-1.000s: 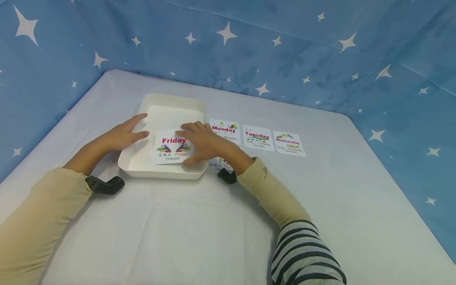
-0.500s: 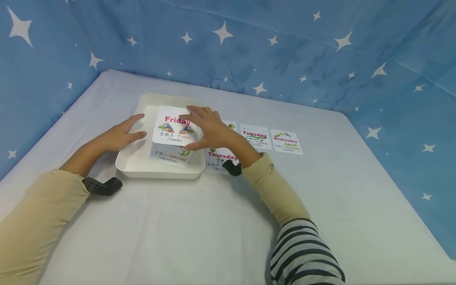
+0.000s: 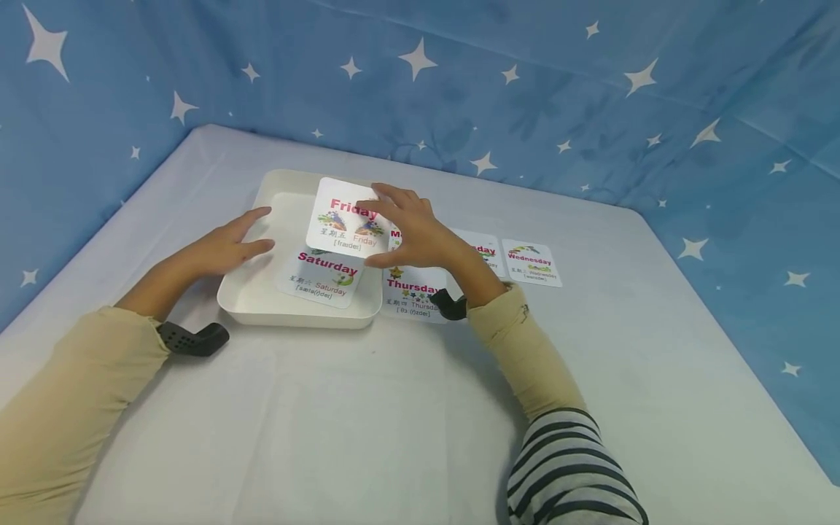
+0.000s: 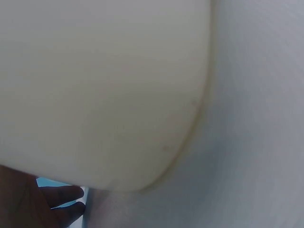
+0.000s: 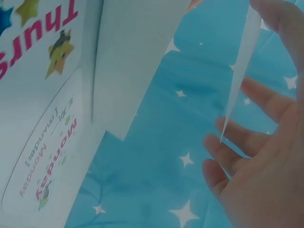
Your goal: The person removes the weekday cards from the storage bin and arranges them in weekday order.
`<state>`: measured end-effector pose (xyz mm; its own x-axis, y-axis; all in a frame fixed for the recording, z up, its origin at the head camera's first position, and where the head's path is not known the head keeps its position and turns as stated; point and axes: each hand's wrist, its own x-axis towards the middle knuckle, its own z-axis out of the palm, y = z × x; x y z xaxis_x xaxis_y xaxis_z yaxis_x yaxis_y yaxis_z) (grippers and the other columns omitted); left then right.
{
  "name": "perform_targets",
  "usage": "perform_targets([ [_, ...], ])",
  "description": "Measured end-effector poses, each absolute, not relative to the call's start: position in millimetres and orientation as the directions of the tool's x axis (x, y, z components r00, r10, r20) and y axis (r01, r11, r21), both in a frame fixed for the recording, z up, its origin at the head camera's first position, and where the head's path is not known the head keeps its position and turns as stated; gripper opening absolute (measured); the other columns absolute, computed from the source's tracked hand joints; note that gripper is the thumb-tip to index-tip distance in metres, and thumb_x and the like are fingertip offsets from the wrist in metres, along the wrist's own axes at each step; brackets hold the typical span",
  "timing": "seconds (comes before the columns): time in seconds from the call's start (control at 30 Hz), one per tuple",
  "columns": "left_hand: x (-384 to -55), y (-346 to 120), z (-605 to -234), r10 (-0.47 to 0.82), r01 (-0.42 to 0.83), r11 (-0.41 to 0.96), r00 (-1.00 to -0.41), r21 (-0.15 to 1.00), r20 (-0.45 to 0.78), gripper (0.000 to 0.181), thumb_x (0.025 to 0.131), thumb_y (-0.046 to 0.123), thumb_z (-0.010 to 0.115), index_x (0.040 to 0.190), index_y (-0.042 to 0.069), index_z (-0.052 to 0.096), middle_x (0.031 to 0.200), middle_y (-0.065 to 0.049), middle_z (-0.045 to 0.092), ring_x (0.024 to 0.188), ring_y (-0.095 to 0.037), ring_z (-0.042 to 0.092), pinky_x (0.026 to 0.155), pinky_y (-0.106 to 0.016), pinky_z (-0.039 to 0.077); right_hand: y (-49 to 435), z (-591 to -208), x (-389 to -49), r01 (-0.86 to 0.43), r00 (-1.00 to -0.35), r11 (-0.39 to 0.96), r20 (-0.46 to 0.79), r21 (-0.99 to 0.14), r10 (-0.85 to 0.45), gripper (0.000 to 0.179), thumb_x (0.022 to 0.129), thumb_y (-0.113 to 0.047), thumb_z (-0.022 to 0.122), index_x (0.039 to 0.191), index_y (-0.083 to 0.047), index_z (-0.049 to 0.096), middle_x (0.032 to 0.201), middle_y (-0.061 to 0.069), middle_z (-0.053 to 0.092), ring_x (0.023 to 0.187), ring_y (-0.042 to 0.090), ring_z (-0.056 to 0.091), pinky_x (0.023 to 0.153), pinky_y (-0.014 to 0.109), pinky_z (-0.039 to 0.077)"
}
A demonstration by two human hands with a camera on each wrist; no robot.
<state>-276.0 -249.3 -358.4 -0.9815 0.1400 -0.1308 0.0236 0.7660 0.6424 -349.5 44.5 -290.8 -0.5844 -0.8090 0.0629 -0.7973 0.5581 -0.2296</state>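
Observation:
My right hand point(image 3: 420, 232) pinches the white "Friday" card point(image 3: 344, 224) by its right side, thumb below and fingers above. The card is raised over the right part of a white tray point(image 3: 246, 300), and in the right wrist view the card point(image 5: 241, 71) appears nearly edge-on. Below it in the tray lies a "Saturday" card point(image 3: 318, 283), its top edge covered. At the tray's left rim rests my left hand point(image 3: 219, 251), thumb and forefinger stretched apart over the tray. From the left wrist, two fingers point(image 4: 61, 194) show beyond the tray wall point(image 4: 118, 118).
Right of the tray lie "Thursday" point(image 3: 413, 302), "Monday" point(image 3: 396, 239), "Tuesday" point(image 3: 491, 257) and "Wednesday" point(image 3: 533, 264) cards. My right hand and wrist partly hide the first several. A blue star-patterned cloth point(image 3: 367, 109) stands behind the white table point(image 3: 328, 415).
My right hand has lifted the "Friday" card from the tray, moving it up and to the right and uncovering the "Saturday" card. The left hand stays at the tray's rim.

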Motion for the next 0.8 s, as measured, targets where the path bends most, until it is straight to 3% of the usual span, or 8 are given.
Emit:
perform_targets([
  [0.57, -273, -248, -356, 0.134, 0.008, 0.765, -0.980, 0.644, -0.148, 0.072, 0.096, 0.038, 0.040, 0.146, 0.004, 0.000, 0.149, -0.029, 0.003, 0.135, -0.049, 0.006, 0.105, -0.064, 0.009, 86, -299, -357, -0.782, -0.604, 0.579, 0.054, -0.229, -0.795, 0.079, 0.071, -0.043, 0.074, 0.139, -0.022, 0.038, 0.152, 0.007, 0.016, 0.137, 0.030, 0.017, 0.106, 0.051, 0.017],
  [0.8, -274, -248, -357, 0.135, 0.010, 0.767, -0.980, 0.642, -0.146, 0.072, 0.096, 0.038, 0.040, 0.146, 0.004, 0.000, 0.149, -0.029, 0.002, 0.135, -0.049, 0.005, 0.106, -0.064, 0.009, 105, -307, -355, -0.752, -0.634, 0.619, -0.010, -0.225, -0.774, 0.077, 0.073, -0.041, 0.073, 0.139, -0.022, 0.037, 0.152, 0.007, 0.016, 0.137, 0.031, 0.016, 0.106, 0.053, 0.017],
])
